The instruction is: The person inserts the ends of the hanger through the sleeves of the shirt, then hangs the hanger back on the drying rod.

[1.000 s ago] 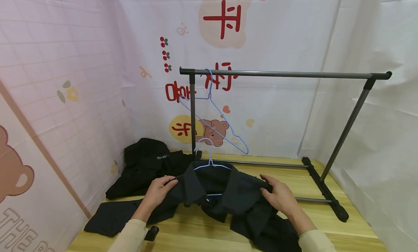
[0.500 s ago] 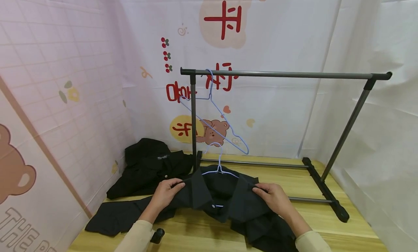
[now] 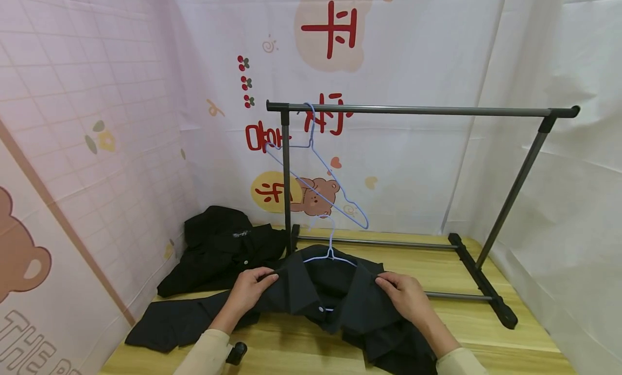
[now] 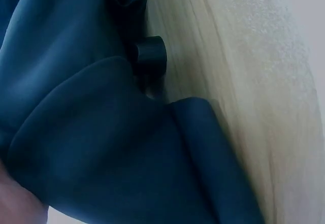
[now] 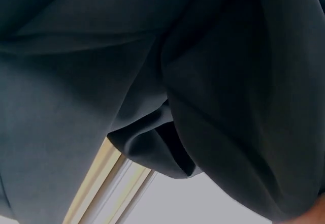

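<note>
A black collared shirt (image 3: pixel 362 299) is held up off the wooden table by both shoulders, its sleeves drooping onto the tabletop. Inside its collar sits a light-blue wire hanger (image 3: pixel 331 252), whose hook sticks up above the neckline. My left hand (image 3: pixel 248 291) pinches the shoulder on the left between thumb and fingers. On the other shoulder, my right hand (image 3: pixel 405 295) pinches the cloth the same way. Dark fabric (image 4: pixel 91 148) fills much of the left wrist view, and folds of the shirt (image 5: pixel 244 92) cover most of the right wrist view. The hanger's arms are hidden inside the shirt.
A dark metal clothes rack (image 3: pixel 418 110) stands behind the shirt. A second blue hanger (image 3: pixel 335 183) hangs at its left end. Black folded clothing (image 3: pixel 223 253) lies at the back left. Printed cloth walls (image 3: pixel 413 170) enclose the wooden table (image 3: pixel 301 350).
Both hands and the shirt have dropped slightly. The left hand has shifted a little right, and the right hand has moved inward along the shoulder. The inner hanger's hook has moved right and down.
</note>
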`<state>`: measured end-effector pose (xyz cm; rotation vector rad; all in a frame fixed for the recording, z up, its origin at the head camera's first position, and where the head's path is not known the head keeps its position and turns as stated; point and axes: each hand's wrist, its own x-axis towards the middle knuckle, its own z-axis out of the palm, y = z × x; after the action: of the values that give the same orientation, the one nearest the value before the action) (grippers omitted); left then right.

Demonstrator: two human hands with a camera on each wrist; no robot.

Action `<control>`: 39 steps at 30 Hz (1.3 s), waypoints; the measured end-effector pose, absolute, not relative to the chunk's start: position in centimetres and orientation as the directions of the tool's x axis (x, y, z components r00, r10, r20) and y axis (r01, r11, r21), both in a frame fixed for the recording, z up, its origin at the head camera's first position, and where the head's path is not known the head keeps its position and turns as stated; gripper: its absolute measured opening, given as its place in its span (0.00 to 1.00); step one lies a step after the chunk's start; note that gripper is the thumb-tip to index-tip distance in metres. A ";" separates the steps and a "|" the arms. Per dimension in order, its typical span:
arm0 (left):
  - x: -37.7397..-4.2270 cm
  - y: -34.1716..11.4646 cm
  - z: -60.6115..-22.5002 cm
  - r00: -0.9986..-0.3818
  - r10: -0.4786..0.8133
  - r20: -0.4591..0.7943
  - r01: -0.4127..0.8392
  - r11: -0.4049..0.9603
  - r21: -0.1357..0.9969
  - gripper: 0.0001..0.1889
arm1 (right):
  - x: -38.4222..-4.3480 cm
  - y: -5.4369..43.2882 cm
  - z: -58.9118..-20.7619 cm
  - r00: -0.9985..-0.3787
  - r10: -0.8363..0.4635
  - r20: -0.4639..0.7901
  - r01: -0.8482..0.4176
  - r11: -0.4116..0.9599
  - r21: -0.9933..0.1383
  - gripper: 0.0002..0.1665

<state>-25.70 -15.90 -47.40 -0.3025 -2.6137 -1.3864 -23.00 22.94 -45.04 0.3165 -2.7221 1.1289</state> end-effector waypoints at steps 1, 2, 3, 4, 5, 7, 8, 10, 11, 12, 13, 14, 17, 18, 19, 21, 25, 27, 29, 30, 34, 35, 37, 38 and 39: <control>-25.7 -15.9 -47.4 -0.968 0.093 0.233 0.245 0.553 0.796 0.08 | -22.9 23.1 -44.9 -0.962 -0.116 0.247 -0.256 0.693 -0.673 0.16; -25.7 -15.9 -47.4 -0.970 0.086 0.227 0.235 0.560 0.794 0.08 | -22.8 23.2 -44.8 -0.963 -0.102 0.250 -0.249 0.695 -0.675 0.16; -25.7 -16.0 -47.3 -0.972 0.079 0.223 0.228 0.568 0.791 0.09 | -22.8 23.4 -44.7 -0.964 -0.088 0.251 -0.240 0.694 -0.679 0.17; -25.8 -16.1 -47.3 -0.974 0.073 0.213 0.216 0.574 0.790 0.10 | -22.7 23.7 -44.6 -0.965 -0.075 0.250 -0.230 0.693 -0.683 0.17; -25.8 -16.2 -47.3 -0.977 0.067 0.202 0.203 0.582 0.787 0.12 | -22.6 24.0 -44.5 -0.967 -0.063 0.245 -0.219 0.692 -0.688 0.18; -25.8 -16.6 -47.5 -0.981 0.060 0.182 0.181 0.601 0.779 0.15 | -22.4 24.7 -44.4 -0.971 -0.041 0.236 -0.197 0.696 -0.691 0.19; -25.8 -16.8 -47.6 -0.983 0.058 0.175 0.174 0.611 0.772 0.16 | -22.3 25.1 -44.3 -0.972 -0.029 0.232 -0.186 0.697 -0.693 0.19; -25.8 -17.3 -47.9 -0.987 0.050 0.155 0.152 0.626 0.765 0.15 | -22.2 25.8 -44.2 -0.973 -0.003 0.229 -0.166 0.701 -0.694 0.19; -25.8 -17.6 -48.1 -0.988 0.044 0.148 0.142 0.632 0.762 0.15 | -22.1 26.1 -44.2 -0.974 0.012 0.227 -0.154 0.701 -0.697 0.19; -25.8 -17.9 -48.3 -0.989 0.039 0.145 0.136 0.640 0.757 0.14 | -22.1 26.5 -44.2 -0.973 0.027 0.227 -0.143 0.704 -0.695 0.19; -25.8 -18.2 -48.5 -0.989 0.032 0.142 0.129 0.646 0.753 0.13 | -22.0 26.8 -44.1 -0.973 0.047 0.227 -0.128 0.706 -0.696 0.20; -25.7 -18.5 -48.6 -0.989 0.024 0.143 0.124 0.652 0.748 0.12 | -22.0 27.1 -44.1 -0.973 0.065 0.223 -0.113 0.706 -0.699 0.21; -25.6 -19.3 -48.9 -0.987 0.002 0.164 0.119 0.691 0.713 0.11 | -21.9 28.0 -44.1 -0.972 0.113 0.205 -0.064 0.712 -0.699 0.24; -25.5 -19.7 -48.9 -0.985 -0.004 0.173 0.120 0.705 0.699 0.11 | -21.8 28.2 -44.1 -0.972 0.125 0.198 -0.051 0.714 -0.698 0.25; -25.5 -20.0 -48.9 -0.984 -0.010 0.179 0.118 0.716 0.688 0.12 | -21.8 28.4 -44.1 -0.972 0.135 0.194 -0.040 0.716 -0.697 0.26; -25.4 -20.8 -48.8 -0.982 -0.021 0.189 0.113 0.737 0.666 0.12 | -21.8 28.7 -44.1 -0.969 0.154 0.191 -0.021 0.722 -0.691 0.27; -25.2 -22.3 -48.6 -0.982 -0.053 0.181 0.077 0.762 0.643 0.12 | -21.7 29.4 -44.4 -0.962 0.197 0.187 0.016 0.729 -0.685 0.27; -25.2 -22.9 -48.5 -0.982 -0.076 0.173 0.051 0.775 0.630 0.13 | -21.6 29.8 -44.6 -0.958 0.226 0.175 0.045 0.724 -0.689 0.28; -25.1 -23.5 -48.4 -0.980 -0.107 0.168 0.019 0.789 0.614 0.14 | -21.5 30.1 -45.0 -0.952 0.259 0.164 0.072 0.711 -0.699 0.28; -25.0 -23.7 -48.4 -0.979 -0.123 0.164 0.002 0.794 0.608 0.14 | -21.5 30.2 -45.1 -0.948 0.274 0.163 0.083 0.705 -0.704 0.28; -24.7 -24.5 -48.2 -0.972 -0.178 0.151 -0.056 0.806 0.589 0.15 | -21.4 30.5 -45.5 -0.926 0.331 0.181 0.100 0.678 -0.728 0.28; -24.6 -24.7 -48.2 -0.971 -0.190 0.148 -0.069 0.807 0.586 0.15 | -21.4 30.5 -45.6 -0.922 0.339 0.187 0.100 0.674 -0.732 0.27; -24.5 -25.0 -48.3 -0.966 -0.210 0.149 -0.086 0.809 0.582 0.15 | -21.4 30.6 -45.7 -0.913 0.353 0.202 0.095 0.669 -0.737 0.27; -24.4 -25.1 -48.3 -0.963 -0.221 0.153 -0.093 0.810 0.579 0.16 | -21.4 30.5 -45.7 -0.910 0.359 0.208 0.095 0.668 -0.738 0.27; -24.3 -25.2 -48.4 -0.959 -0.233 0.160 -0.101 0.811 0.577 0.15 | -21.4 30.5 -45.7 -0.906 0.365 0.214 0.094 0.667 -0.740 0.27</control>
<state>-24.34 -25.17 -48.42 0.2588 -2.7739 -0.8653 -21.40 30.54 -45.71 -0.3629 -2.5384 1.0985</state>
